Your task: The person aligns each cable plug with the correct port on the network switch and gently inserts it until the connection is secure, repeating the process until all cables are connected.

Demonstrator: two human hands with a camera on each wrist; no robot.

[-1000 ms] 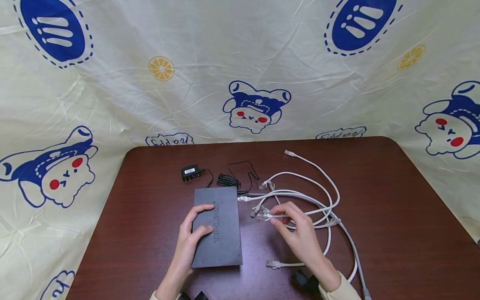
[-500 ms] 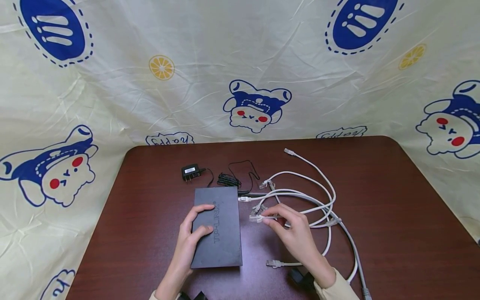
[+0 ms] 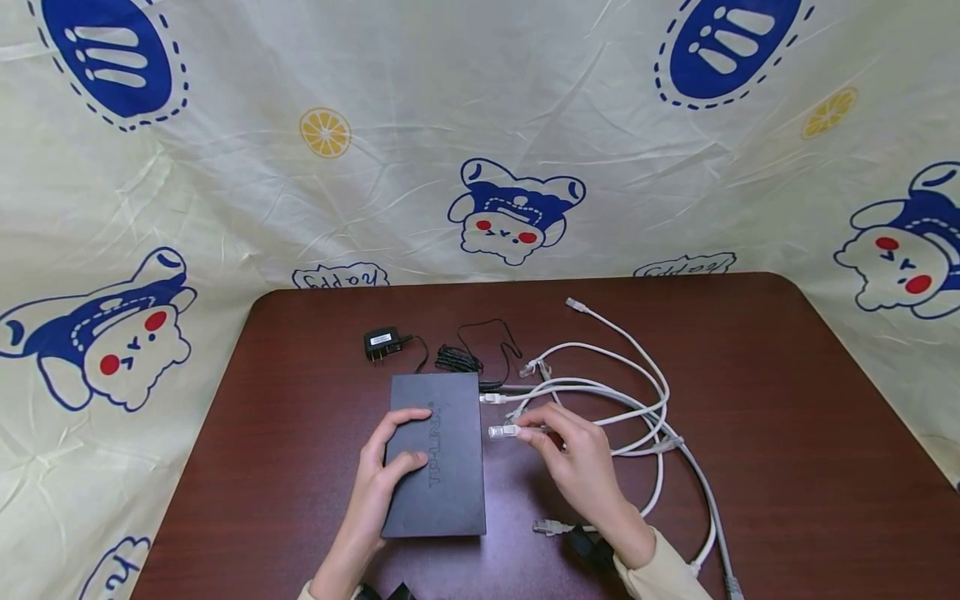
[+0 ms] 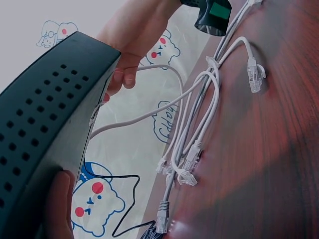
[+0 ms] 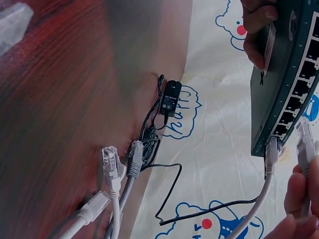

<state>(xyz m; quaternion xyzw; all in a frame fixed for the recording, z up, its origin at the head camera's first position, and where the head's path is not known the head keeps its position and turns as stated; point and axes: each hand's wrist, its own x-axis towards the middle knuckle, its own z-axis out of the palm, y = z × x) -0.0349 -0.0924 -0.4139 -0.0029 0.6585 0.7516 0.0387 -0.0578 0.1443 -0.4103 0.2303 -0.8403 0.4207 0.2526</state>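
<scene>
My left hand grips a dark TP-LINK network switch by its left side, thumb and a finger on top and other fingers beneath. The right wrist view shows its row of ports. A white Ethernet cable's plug sits in the port at the far end. With thumb and fingertips, my right hand pinches another Ethernet cable just behind its clear plug. That plug points at the port side, a small gap away. A thin black power cord also runs to the switch.
More white and grey Ethernet cables lie in a loose bundle on the brown table, right of the switch. A loose plug lies nearer me. A black power adapter and its coiled cord lie behind the switch.
My right hand has moved left with the Ethernet cable, bringing its plug close to the switch's port side. My left hand and the switch have stayed nearly still.
</scene>
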